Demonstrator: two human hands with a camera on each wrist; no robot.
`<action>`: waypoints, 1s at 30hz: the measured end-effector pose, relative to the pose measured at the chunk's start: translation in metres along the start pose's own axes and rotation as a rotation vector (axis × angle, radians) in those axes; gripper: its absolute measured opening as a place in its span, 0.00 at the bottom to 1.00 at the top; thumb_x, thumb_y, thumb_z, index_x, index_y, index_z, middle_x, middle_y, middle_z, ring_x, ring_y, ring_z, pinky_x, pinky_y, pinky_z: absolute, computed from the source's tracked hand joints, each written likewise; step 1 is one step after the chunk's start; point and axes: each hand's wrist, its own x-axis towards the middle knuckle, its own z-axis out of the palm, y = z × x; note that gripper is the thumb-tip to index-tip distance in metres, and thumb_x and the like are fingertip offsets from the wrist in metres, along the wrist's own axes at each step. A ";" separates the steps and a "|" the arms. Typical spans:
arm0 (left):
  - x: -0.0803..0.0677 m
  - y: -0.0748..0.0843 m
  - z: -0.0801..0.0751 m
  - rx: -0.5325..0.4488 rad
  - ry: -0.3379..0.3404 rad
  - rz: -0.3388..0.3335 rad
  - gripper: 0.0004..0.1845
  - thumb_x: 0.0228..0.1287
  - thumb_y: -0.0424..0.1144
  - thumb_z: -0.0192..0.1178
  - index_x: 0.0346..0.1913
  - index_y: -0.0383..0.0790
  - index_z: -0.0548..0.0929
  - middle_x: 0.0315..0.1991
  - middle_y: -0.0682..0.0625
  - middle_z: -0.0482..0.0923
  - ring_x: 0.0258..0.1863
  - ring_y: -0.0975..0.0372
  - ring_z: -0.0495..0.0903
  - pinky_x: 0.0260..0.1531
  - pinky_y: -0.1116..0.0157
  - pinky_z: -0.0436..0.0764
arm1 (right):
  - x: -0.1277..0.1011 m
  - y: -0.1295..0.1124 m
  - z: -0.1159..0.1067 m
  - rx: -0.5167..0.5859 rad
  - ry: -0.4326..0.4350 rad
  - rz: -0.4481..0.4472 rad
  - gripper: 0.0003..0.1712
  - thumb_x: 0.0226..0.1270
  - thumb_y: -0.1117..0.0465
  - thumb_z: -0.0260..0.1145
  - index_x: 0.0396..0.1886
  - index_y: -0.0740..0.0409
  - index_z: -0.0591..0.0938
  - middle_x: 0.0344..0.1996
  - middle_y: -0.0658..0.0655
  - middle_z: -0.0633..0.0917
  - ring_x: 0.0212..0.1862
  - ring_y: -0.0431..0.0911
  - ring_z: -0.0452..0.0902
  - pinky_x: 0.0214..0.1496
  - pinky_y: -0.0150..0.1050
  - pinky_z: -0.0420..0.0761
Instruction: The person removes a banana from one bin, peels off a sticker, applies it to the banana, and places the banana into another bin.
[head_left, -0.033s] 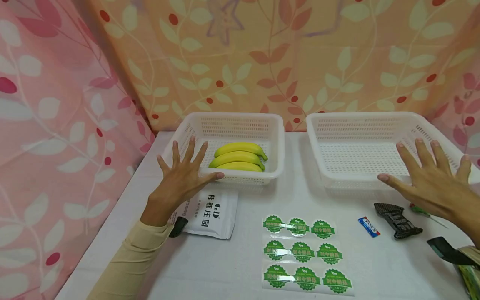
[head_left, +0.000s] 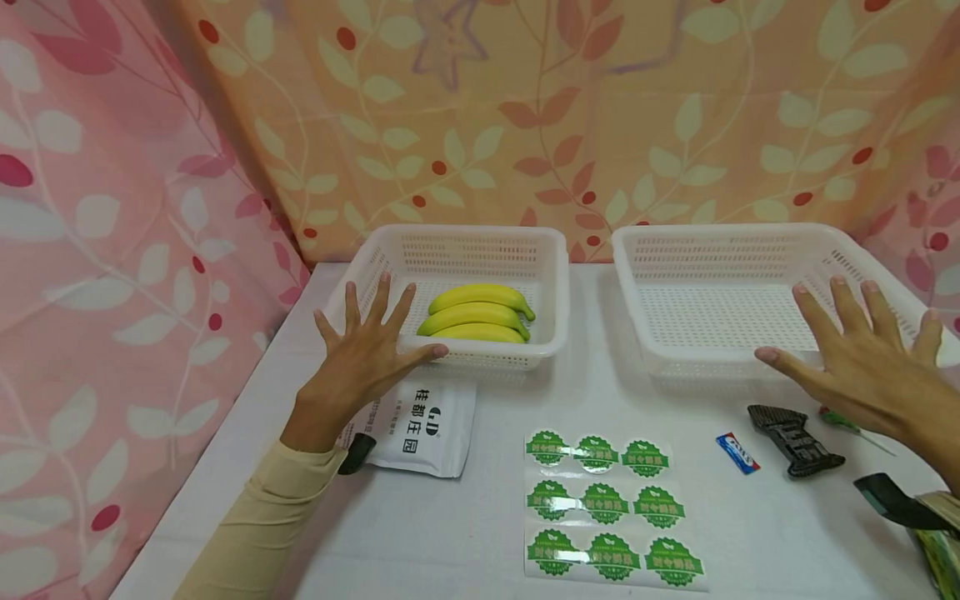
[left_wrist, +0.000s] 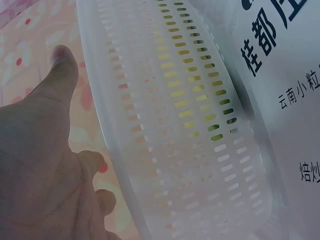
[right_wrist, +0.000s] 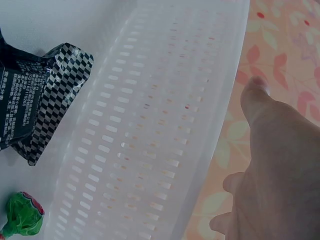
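Observation:
My left hand point(head_left: 363, 354), fingers straight and spread, is over the front left of a white plastic basket point(head_left: 553, 333), holding nothing. Several yellow-green bananas point(head_left: 478, 317) lie inside that basket. Below the hand, a white pouch point(head_left: 442, 429) with dark printing lies on the table, partly covered by wrist and sleeve. My right hand point(head_left: 873, 367) is spread likewise over the front right of a second white basket point(head_left: 712, 312), with nothing in its grasp. In the wrist views, the left thumb point(left_wrist: 60, 75) and right thumb point(right_wrist: 257, 97) stick out beyond the basket rims.
A sheet of green round stickers point(head_left: 600, 504) lies at front centre. Right of it are a small blue packet point(head_left: 738, 454), a black wrapped packet point(head_left: 797, 442) and a green-wrapped item on a thin stick point(head_left: 840, 419). A green package point(head_left: 937, 554) shows at the lower right edge.

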 end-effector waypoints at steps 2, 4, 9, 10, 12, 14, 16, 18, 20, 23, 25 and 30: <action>0.000 0.000 0.000 0.001 -0.001 0.001 0.56 0.68 0.79 0.50 0.88 0.56 0.41 0.88 0.45 0.26 0.83 0.34 0.22 0.65 0.17 0.28 | 0.000 0.000 -0.001 0.000 0.001 -0.001 0.67 0.68 0.26 0.57 0.86 0.58 0.36 0.81 0.71 0.25 0.80 0.73 0.12 0.67 0.83 0.17; 0.000 0.000 0.000 0.003 -0.001 0.001 0.56 0.68 0.79 0.50 0.88 0.56 0.41 0.88 0.45 0.26 0.83 0.33 0.22 0.65 0.17 0.29 | 0.000 0.001 -0.001 -0.002 0.003 -0.003 0.66 0.68 0.26 0.57 0.86 0.58 0.36 0.81 0.70 0.24 0.80 0.72 0.12 0.67 0.82 0.17; -0.001 0.001 -0.001 0.003 -0.011 0.004 0.56 0.68 0.79 0.49 0.88 0.56 0.40 0.88 0.46 0.25 0.83 0.33 0.22 0.66 0.18 0.29 | -0.001 0.000 -0.003 0.003 0.013 -0.009 0.66 0.69 0.27 0.57 0.86 0.59 0.37 0.81 0.70 0.25 0.80 0.72 0.14 0.67 0.82 0.17; 0.000 0.001 -0.001 0.001 -0.016 0.003 0.56 0.68 0.79 0.48 0.88 0.56 0.40 0.88 0.46 0.24 0.83 0.34 0.22 0.66 0.18 0.29 | -0.001 0.000 -0.003 0.006 0.016 -0.010 0.65 0.69 0.27 0.57 0.86 0.58 0.37 0.81 0.70 0.26 0.81 0.73 0.14 0.67 0.82 0.17; 0.003 0.000 -0.003 -0.006 -0.028 0.000 0.56 0.68 0.80 0.47 0.88 0.56 0.39 0.88 0.46 0.24 0.83 0.35 0.22 0.67 0.19 0.29 | 0.001 -0.003 -0.004 0.022 0.033 -0.016 0.64 0.70 0.27 0.57 0.87 0.58 0.38 0.82 0.70 0.27 0.81 0.73 0.17 0.69 0.82 0.19; 0.007 -0.005 -0.007 -0.032 -0.041 -0.011 0.56 0.69 0.80 0.47 0.88 0.55 0.39 0.88 0.46 0.24 0.83 0.36 0.23 0.68 0.20 0.29 | 0.004 -0.008 -0.007 0.045 0.063 -0.038 0.62 0.71 0.29 0.57 0.87 0.59 0.41 0.83 0.72 0.32 0.82 0.74 0.23 0.71 0.83 0.24; 0.012 -0.012 -0.014 -0.073 -0.048 -0.032 0.57 0.69 0.79 0.48 0.88 0.53 0.41 0.88 0.44 0.26 0.84 0.35 0.25 0.70 0.21 0.31 | 0.007 -0.016 -0.010 0.087 0.094 -0.074 0.59 0.72 0.31 0.58 0.87 0.60 0.45 0.84 0.73 0.39 0.83 0.75 0.30 0.73 0.82 0.28; 0.016 -0.023 -0.021 -0.142 -0.036 -0.050 0.57 0.69 0.77 0.52 0.88 0.52 0.43 0.88 0.41 0.30 0.84 0.34 0.31 0.71 0.21 0.36 | 0.012 -0.028 -0.015 0.157 0.123 -0.126 0.56 0.73 0.36 0.61 0.86 0.62 0.51 0.83 0.75 0.48 0.82 0.77 0.39 0.75 0.81 0.35; 0.020 -0.036 -0.025 -0.223 0.005 -0.054 0.55 0.68 0.74 0.57 0.88 0.52 0.48 0.87 0.39 0.40 0.83 0.34 0.43 0.71 0.21 0.44 | 0.016 -0.043 -0.021 0.243 0.131 -0.175 0.52 0.73 0.41 0.65 0.84 0.63 0.57 0.82 0.76 0.55 0.80 0.77 0.46 0.76 0.80 0.42; 0.021 -0.057 -0.028 -0.370 0.059 -0.040 0.52 0.67 0.67 0.66 0.85 0.50 0.57 0.81 0.37 0.59 0.76 0.38 0.60 0.70 0.26 0.59 | 0.023 -0.070 -0.031 0.379 0.128 -0.241 0.46 0.72 0.48 0.71 0.81 0.63 0.65 0.78 0.75 0.63 0.77 0.76 0.55 0.75 0.79 0.52; 0.020 -0.070 -0.028 -0.441 0.062 -0.048 0.49 0.66 0.65 0.69 0.82 0.47 0.62 0.73 0.37 0.68 0.69 0.42 0.69 0.68 0.32 0.66 | 0.027 -0.089 -0.037 0.444 0.127 -0.280 0.42 0.71 0.51 0.74 0.78 0.61 0.70 0.76 0.72 0.69 0.76 0.73 0.59 0.73 0.78 0.59; 0.014 -0.087 -0.026 -0.516 -0.035 -0.118 0.51 0.64 0.65 0.70 0.79 0.40 0.62 0.64 0.38 0.74 0.59 0.46 0.75 0.66 0.41 0.71 | 0.043 -0.135 -0.047 0.544 0.115 -0.385 0.30 0.72 0.55 0.74 0.70 0.57 0.80 0.70 0.65 0.79 0.72 0.66 0.71 0.68 0.73 0.72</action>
